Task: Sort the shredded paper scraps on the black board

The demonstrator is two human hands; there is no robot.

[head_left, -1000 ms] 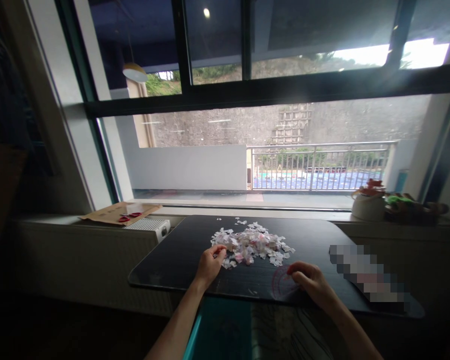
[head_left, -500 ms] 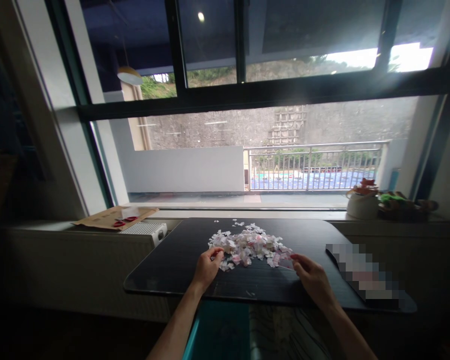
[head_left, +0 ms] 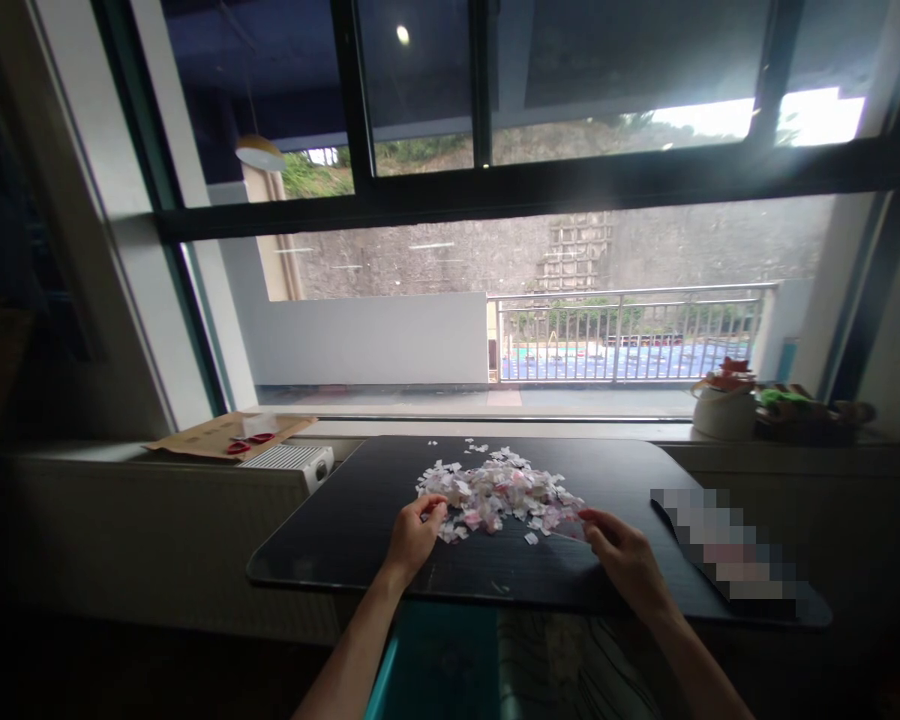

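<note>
A loose heap of small torn paper scraps [head_left: 506,490], white with pale pink tints, is spread on the dark table [head_left: 330,530]. At the heap's left edge, my left hand [head_left: 416,530] has its thumb and forefinger pinched together beside the scraps; whatever they may grip is too small to make out. On the other side, my right hand [head_left: 622,545] is closed on a thin pale strip [head_left: 566,536], which reaches from the fingertips toward the scraps. One square scrap [head_left: 531,538] lies by itself just in front of the heap.
Red-handled scissors [head_left: 251,441] rest on brown paper [head_left: 195,437] on the left sill, near a white radiator [head_left: 289,458]. A blurred-out flat item [head_left: 727,550] is at the table's right. A white pot [head_left: 724,410] stands on the right sill. Below the table is something teal [head_left: 442,660].
A square scrap now lies apart in front of the heap, left of the strip. My right fingertips have shifted very slightly left; my left hand has barely moved.
</note>
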